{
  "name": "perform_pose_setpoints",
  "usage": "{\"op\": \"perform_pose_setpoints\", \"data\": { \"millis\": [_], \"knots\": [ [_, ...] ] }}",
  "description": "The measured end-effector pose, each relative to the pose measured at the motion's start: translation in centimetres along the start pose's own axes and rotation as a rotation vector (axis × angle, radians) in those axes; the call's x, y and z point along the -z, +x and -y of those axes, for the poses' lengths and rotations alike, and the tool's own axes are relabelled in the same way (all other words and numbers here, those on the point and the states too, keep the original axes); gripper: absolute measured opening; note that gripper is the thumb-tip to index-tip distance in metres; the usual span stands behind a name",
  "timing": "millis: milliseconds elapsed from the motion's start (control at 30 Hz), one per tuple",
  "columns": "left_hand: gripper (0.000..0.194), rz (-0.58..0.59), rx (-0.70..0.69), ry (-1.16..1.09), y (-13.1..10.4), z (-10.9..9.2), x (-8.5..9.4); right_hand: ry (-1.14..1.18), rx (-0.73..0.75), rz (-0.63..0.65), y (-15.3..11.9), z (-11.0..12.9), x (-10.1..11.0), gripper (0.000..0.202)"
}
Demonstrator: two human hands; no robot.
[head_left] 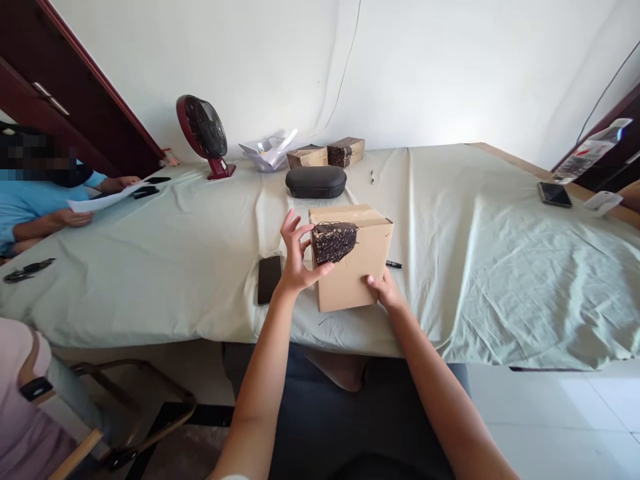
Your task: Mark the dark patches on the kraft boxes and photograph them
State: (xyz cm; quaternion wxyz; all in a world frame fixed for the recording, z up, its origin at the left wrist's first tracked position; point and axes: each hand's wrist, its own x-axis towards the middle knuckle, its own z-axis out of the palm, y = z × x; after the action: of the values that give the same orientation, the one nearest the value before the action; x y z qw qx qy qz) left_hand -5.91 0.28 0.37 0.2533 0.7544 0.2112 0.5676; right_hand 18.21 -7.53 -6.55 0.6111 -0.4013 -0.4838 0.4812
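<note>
A closed cardboard box (367,253) is in front of me near the table's front edge, its plain front face towards me. A dark, speckled patch (336,243) with stray thin strands covers its upper left corner. My left hand (299,259) is at that corner with fingers spread, the thumb against the front face just below the patch and the index fingertip by its upper edge. My right hand (385,290) grips the lower right side, thumb on the front, other fingers hidden behind. Whether the box rests on the cloth or is slightly raised, I cannot tell.
Behind the box lie a black hard case (316,183) and more patched boxes (346,152). A dark flat phone-like object (270,280) and a black pen (394,265) flank it. A fan (203,130) stands back left. A person (40,207) holds paper; a bottle (593,152) is right.
</note>
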Motion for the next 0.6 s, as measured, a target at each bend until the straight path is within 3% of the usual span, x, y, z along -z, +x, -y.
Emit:
{"op": "perform_pose_setpoints", "data": {
  "millis": [133,333,600],
  "knots": [
    [0.07,0.036,-0.042,0.054,1.8,-1.2,-0.3,0.015,-0.024,-0.025,0.0,0.0,0.1,0.077],
    [0.055,-0.034,-0.037,0.074,1.6,-0.1,-0.6,-0.004,-0.045,0.033,0.1,0.3,0.1,0.076],
    [0.064,-0.057,-0.005,0.057,1.5,0.9,-0.6,0.008,-0.065,0.02,0.6,0.3,0.0,0.079]
  ]
}}
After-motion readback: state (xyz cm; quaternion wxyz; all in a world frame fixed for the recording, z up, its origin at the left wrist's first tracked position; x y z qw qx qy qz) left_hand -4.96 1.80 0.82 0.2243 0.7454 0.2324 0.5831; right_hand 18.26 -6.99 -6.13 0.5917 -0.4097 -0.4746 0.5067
